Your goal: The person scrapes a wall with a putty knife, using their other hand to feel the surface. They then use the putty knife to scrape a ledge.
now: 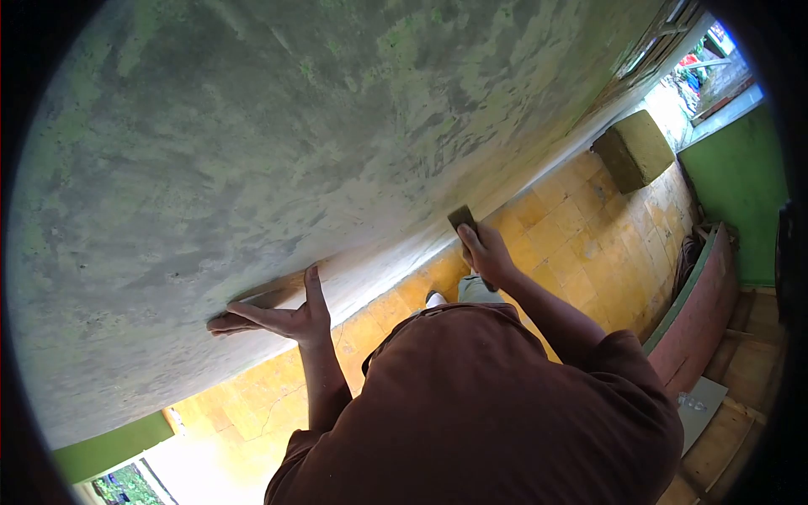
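While the left hand (290, 320) rests against the mottled grey-green wall (295, 151), its thumb spread wide of the fingers, the right hand (486, 255) is wrapped around a narrow dark block (460, 216). The block sits close to the wall, in front of the person's brown shirt (480, 412), though whether it touches the surface cannot be told. Yellow floor tiles (551, 244) stretch below, bearing a boxy brown object (644, 147) toward the far right.
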`<action>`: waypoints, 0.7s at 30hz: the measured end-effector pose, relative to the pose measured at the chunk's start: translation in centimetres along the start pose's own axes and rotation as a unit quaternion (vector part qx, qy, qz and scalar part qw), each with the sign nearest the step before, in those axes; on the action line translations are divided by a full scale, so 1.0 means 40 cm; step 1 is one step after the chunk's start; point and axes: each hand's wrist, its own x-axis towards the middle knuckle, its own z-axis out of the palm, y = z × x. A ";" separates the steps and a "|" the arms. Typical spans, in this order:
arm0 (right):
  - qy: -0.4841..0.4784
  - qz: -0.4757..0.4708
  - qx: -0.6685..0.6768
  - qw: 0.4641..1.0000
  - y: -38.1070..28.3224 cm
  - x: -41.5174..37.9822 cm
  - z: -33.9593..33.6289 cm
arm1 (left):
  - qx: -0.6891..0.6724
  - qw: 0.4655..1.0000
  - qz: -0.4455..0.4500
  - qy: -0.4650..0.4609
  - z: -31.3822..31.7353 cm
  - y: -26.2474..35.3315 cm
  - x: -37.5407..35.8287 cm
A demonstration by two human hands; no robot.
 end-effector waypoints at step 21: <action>0.000 -0.003 0.108 0.994 -0.063 0.032 0.023 | 0.002 1.000 -0.011 0.004 0.006 -0.005 -0.008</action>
